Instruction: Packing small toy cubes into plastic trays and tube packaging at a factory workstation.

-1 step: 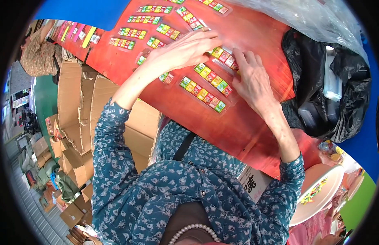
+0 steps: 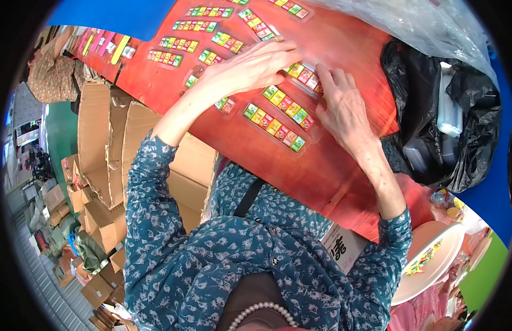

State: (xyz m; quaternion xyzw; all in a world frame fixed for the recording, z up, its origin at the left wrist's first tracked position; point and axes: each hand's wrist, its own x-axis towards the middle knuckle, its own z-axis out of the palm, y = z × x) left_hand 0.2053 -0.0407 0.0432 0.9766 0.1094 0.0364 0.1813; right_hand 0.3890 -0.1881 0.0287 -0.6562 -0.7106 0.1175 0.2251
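Observation:
A red table (image 2: pixel 344 165) carries several clear strips of small colourful packets. My left hand (image 2: pixel 250 69) reaches across it, fingertips curled on the end of one strip (image 2: pixel 303 74). My right hand (image 2: pixel 341 110) lies flat beside it, fingers apart, their tips pressing the same strip. Just below the hands lies another packet strip (image 2: pixel 275 126), and a short one (image 2: pixel 225 103) shows under my left wrist. More strips (image 2: pixel 181 43) lie farther back.
A black plastic bag (image 2: pixel 443 110) and a clear plastic bag (image 2: pixel 421 22) sit at the table's right. Cardboard boxes (image 2: pixel 107 143) stand stacked at the left, and another person (image 2: pixel 52 66) is at the far left. A white round tray (image 2: pixel 432 259) holds packets at the lower right.

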